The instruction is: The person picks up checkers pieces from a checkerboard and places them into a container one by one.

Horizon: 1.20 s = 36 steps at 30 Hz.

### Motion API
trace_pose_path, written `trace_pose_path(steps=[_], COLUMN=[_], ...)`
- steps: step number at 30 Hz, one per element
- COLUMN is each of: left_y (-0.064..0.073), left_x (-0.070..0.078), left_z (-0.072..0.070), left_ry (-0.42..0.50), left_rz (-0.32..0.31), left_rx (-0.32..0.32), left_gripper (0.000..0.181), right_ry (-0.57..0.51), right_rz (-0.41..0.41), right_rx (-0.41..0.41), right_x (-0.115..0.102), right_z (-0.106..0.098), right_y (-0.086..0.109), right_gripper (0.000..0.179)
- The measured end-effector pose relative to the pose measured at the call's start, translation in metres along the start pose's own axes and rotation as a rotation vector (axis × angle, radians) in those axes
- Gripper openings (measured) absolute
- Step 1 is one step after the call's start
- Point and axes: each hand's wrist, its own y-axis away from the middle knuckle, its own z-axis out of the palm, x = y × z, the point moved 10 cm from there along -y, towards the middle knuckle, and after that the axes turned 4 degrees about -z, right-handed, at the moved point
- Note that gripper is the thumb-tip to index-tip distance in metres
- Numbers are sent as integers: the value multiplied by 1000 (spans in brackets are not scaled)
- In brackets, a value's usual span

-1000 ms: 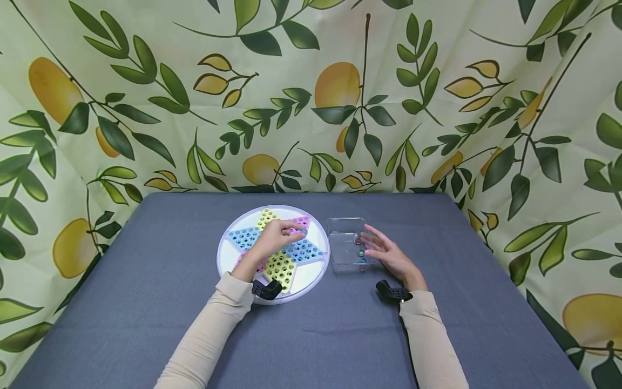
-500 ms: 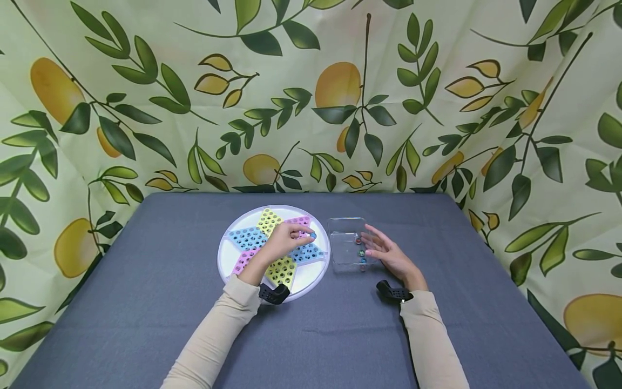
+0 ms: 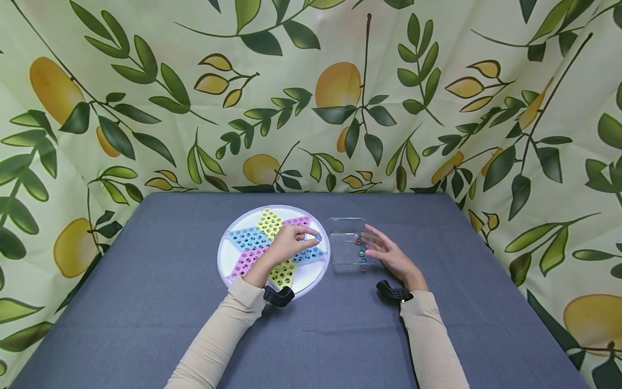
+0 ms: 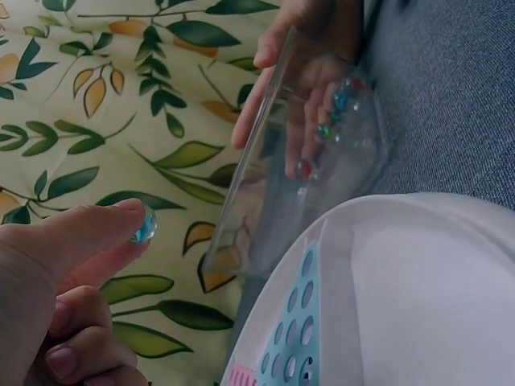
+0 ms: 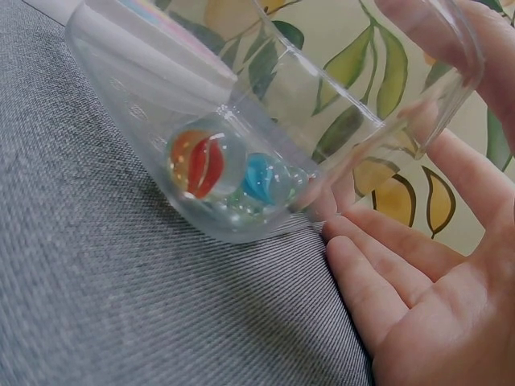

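Observation:
Between thumb and forefinger, my left hand (image 3: 286,243) pinches a clear glass marble (image 4: 148,224) with a blue swirl. It is raised above the right side of a round white Chinese checkers board (image 3: 225,266), whose star has yellow, pink and blue points full of holes. Just right of the board stands a clear plastic box (image 3: 343,249). Several marbles lie along its right side, among them a red-orange one (image 5: 197,164) and a blue one (image 5: 261,178). My right hand (image 3: 392,259) rests by the box's right wall, its fingers extended and fingertips right at the plastic.
A grey-blue cloth covers the table (image 3: 320,346). Behind it hangs a curtain (image 3: 291,65) printed with leaves and fruit. Each wrist wears a black strap-on camera, such as the left one (image 3: 279,296).
My left hand has moved to the right across the board, carrying the pinched blue marble toward the box. The right hand and the box have stayed in place.

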Motion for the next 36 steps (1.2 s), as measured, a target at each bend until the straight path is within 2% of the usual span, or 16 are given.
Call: trace_pose_path(steps=[13,25,36], left_y=[-1,1,1], left_x=[4,15,15], left_z=[15,33,51], left_ry=[5,-3,-20], left_rz=[5,69,88], left_rx=[-21,-60,-105], left_gripper=[25,22,22], right_ry=[-18,0,4], right_rz=[7,13,0], right_rx=[-9,5,0], right_x=[1,3,2], right_z=[1,0,-1], right_y=[-1,-2,0], right_gripper=[77,76,77])
